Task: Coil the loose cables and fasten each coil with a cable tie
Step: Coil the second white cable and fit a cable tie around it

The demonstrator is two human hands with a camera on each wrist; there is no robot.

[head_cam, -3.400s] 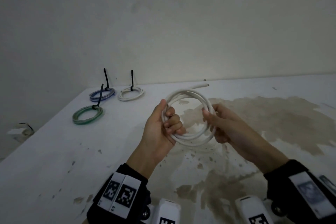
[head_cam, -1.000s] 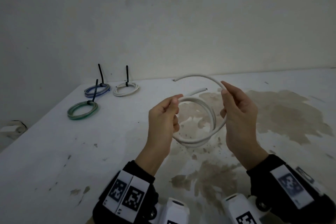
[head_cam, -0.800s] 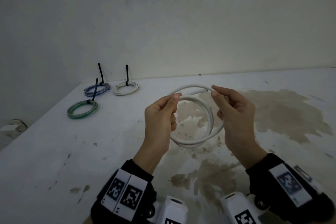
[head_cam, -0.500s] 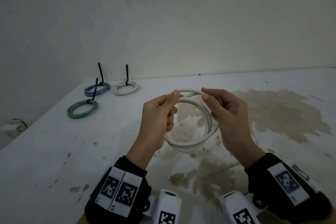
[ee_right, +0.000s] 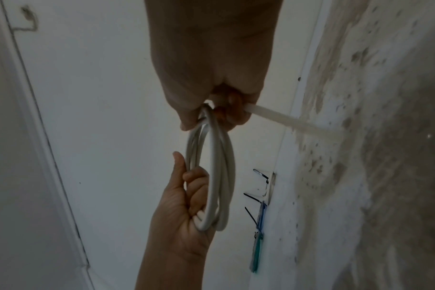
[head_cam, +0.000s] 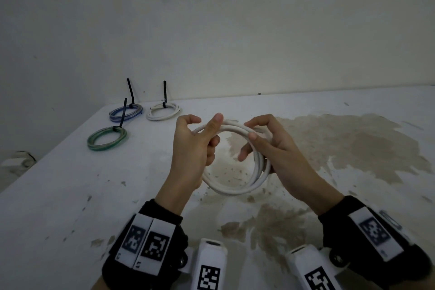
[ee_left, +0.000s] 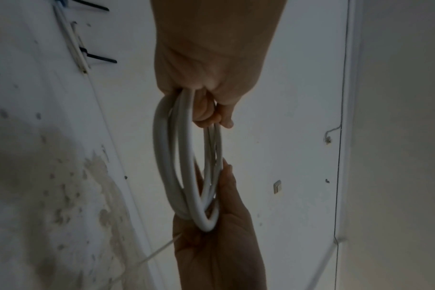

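A white cable coil of several loops hangs upright in the air above the table, between both hands. My left hand grips its left side, with the thumb raised over the top arc and the other fingers curled through the ring. My right hand grips the right side with its fingers wrapped round the loops. In the left wrist view the coil spans from my left hand to my right hand. In the right wrist view a pale straight strip sticks out of my right hand; whether it is a cable end or a tie is unclear.
Three finished coils lie at the table's far left corner, each with a black tie standing up: green, blue and white. Brown stains cover the table's right half. A wall runs close behind, and the table's left edge drops off.
The loose end that arched above the coil a second ago has been brought down into the loops. Both hands have closed in on the ring and dropped slightly.
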